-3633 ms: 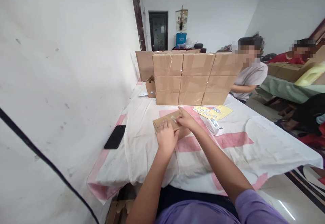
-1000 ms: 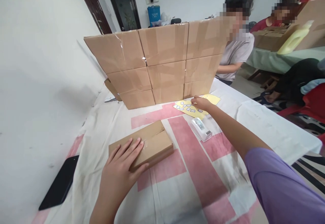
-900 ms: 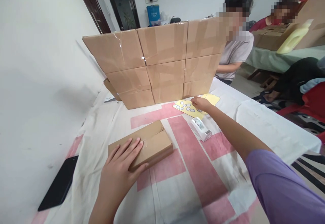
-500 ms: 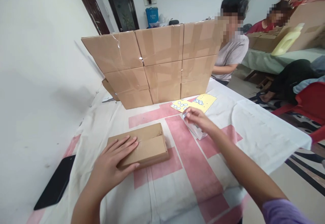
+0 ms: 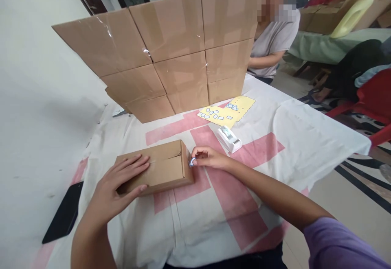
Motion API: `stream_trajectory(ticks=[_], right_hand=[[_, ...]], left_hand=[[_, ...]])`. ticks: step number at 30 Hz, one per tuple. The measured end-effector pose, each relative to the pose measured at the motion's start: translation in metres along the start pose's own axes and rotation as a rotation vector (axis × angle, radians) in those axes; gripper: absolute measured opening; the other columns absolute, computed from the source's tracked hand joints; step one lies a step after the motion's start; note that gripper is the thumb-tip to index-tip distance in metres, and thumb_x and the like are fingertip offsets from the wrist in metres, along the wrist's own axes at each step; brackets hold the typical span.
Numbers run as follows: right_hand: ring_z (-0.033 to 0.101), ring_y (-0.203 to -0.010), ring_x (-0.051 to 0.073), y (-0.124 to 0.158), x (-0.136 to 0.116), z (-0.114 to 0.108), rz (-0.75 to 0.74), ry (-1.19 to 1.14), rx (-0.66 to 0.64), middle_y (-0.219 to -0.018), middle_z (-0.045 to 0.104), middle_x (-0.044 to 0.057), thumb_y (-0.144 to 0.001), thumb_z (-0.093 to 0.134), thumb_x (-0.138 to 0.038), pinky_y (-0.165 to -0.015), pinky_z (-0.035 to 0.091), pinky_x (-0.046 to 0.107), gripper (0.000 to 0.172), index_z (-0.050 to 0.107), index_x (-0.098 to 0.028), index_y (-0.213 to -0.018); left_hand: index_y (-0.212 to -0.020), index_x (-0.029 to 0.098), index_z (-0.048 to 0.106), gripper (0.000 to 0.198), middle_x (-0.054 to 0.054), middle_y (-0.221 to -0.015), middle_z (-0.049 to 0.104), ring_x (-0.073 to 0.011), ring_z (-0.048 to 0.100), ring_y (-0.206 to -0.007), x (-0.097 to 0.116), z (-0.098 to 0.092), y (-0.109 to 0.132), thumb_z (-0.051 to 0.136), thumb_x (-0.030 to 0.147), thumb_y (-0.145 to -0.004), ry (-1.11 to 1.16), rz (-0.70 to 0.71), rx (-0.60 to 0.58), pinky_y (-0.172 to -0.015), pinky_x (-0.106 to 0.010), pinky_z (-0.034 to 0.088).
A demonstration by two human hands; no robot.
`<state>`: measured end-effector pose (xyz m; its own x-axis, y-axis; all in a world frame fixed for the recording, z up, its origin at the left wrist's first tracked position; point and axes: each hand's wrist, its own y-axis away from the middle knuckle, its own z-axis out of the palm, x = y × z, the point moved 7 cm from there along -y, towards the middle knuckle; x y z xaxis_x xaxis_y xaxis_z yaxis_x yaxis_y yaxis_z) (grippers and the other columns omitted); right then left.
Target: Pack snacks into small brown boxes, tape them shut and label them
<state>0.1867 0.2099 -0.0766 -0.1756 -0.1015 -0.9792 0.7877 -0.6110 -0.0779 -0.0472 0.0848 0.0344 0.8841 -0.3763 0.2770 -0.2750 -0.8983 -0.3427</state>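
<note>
A small flat cardboard box (image 5: 163,165) lies on the white and pink cloth. My left hand (image 5: 117,183) rests flat on its left half, fingers spread. My right hand (image 5: 207,158) is pinched on a small white and blue sticker (image 5: 192,162), held right against the box's right end. Behind it a yellow sheet (image 5: 227,111) carries several more stickers. A white tape dispenser (image 5: 229,138) stands just beyond my right hand.
A wall of stacked, taped cardboard boxes (image 5: 171,53) stands across the back of the table. A black phone (image 5: 62,218) lies at the left edge. One person (image 5: 271,37) sits behind the boxes, another at the far right. A red chair (image 5: 369,102) is on the right.
My right hand left the yellow sheet with a sticker and came back to the right end of the small box. My left hand stayed on the box. My view tilted down.
</note>
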Motion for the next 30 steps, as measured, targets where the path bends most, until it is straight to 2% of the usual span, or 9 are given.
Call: stream_trajectory(ticks=[6, 12, 24, 28, 30], right_hand=[[0.055, -0.074, 0.012, -0.003, 0.011, 0.008, -0.014, 0.023, -0.049, -0.081, 0.059, -0.002, -0.074, 0.084, -0.051, -0.07, 0.043, 0.025, 0.041, 0.063, -0.018, -0.084], [0.057, -0.075, 0.012, -0.005, 0.015, 0.01, -0.003, 0.021, -0.058, -0.082, 0.063, -0.001, -0.075, 0.083, -0.053, -0.072, 0.043, 0.026, 0.042, 0.064, -0.017, -0.083], [0.058, -0.076, 0.014, -0.005, 0.014, 0.011, -0.045, 0.074, -0.019, -0.08, 0.064, 0.0, -0.076, 0.08, -0.056, -0.072, 0.044, 0.028, 0.043, 0.062, -0.018, -0.082], [0.055, -0.073, 0.013, -0.004, 0.013, 0.012, -0.058, 0.118, -0.022, -0.08, 0.061, 0.0, -0.08, 0.077, -0.053, -0.07, 0.042, 0.028, 0.039, 0.06, -0.018, -0.082], [0.05, -0.069, 0.011, -0.002, 0.01, 0.008, -0.074, 0.157, 0.035, -0.084, 0.058, -0.001, -0.079, 0.079, -0.048, -0.066, 0.04, 0.026, 0.037, 0.058, -0.018, -0.085]], left_hand=[[-0.136, 0.039, 0.061, 0.046, 0.001, -0.143, 0.063, -0.0299, 0.051, -0.14, 0.002, 0.0, 0.0, 0.065, 0.044, -0.091, 0.02, -0.021, -0.017, -0.119, -0.056, 0.039], [-0.137, 0.038, 0.06, 0.048, 0.0, -0.144, 0.062, -0.0301, 0.05, -0.141, 0.004, 0.001, -0.001, 0.067, 0.04, -0.09, 0.031, -0.015, -0.025, -0.12, -0.057, 0.037], [-0.138, 0.037, 0.059, 0.048, -0.001, -0.144, 0.062, -0.029, 0.051, -0.14, 0.007, 0.0, -0.001, 0.067, 0.039, -0.091, 0.035, 0.011, -0.017, -0.119, -0.056, 0.039], [-0.138, 0.034, 0.059, 0.049, -0.003, -0.143, 0.062, -0.0295, 0.052, -0.139, 0.007, 0.001, -0.001, 0.069, 0.037, -0.09, 0.031, 0.038, -0.019, -0.118, -0.056, 0.039], [-0.137, 0.034, 0.06, 0.048, -0.004, -0.142, 0.063, -0.0296, 0.052, -0.139, 0.007, 0.0, -0.001, 0.069, 0.037, -0.09, 0.029, 0.038, -0.011, -0.118, -0.057, 0.039]])
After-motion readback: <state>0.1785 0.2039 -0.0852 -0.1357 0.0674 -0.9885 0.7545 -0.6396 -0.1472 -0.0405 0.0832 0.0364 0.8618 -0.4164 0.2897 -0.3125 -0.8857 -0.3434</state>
